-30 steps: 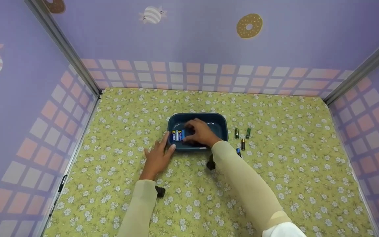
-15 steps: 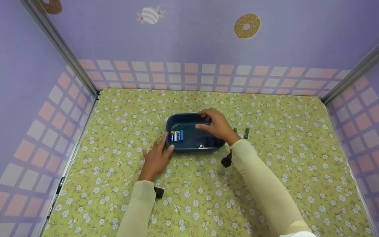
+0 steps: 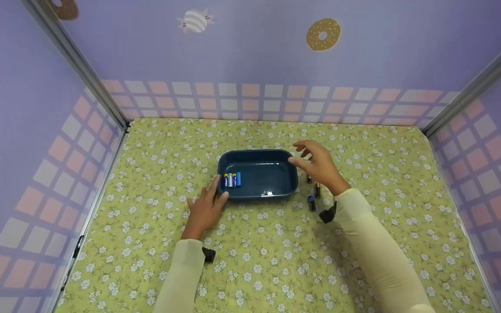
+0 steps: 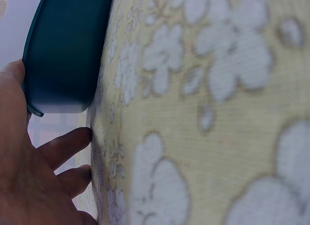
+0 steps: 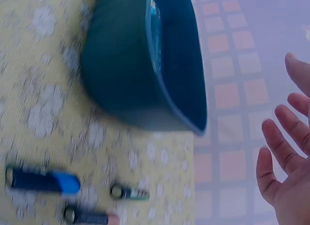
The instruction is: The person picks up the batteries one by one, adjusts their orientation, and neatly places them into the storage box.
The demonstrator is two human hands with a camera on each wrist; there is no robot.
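A dark teal plastic basin (image 3: 261, 174) stands on the flowered cloth. Several AA-size batteries (image 3: 232, 180) lie side by side inside it, at its left end. My left hand (image 3: 205, 209) rests against that end, with thumb and forefinger touching the rim; in the left wrist view other fingertips touch the cloth. My right hand (image 3: 318, 165) hovers at the right end, fingers spread and holding nothing. Below and beside it lie loose batteries: a black-and-blue one (image 3: 312, 203), a black-and-copper one (image 3: 318, 190) and a dark one (image 5: 128, 192). The right hand may hide more.
The yellow flowered cloth (image 3: 250, 261) covers the work surface. Purple panels (image 3: 250, 52) with pink and white squares enclose it at the back and both sides, joined by grey metal posts (image 3: 74, 61) at the corners.
My right hand has let go of a blue battery at the row's right end, lifted out of the basin and moved right toward the loose batteries. The left hand stays at the rim.
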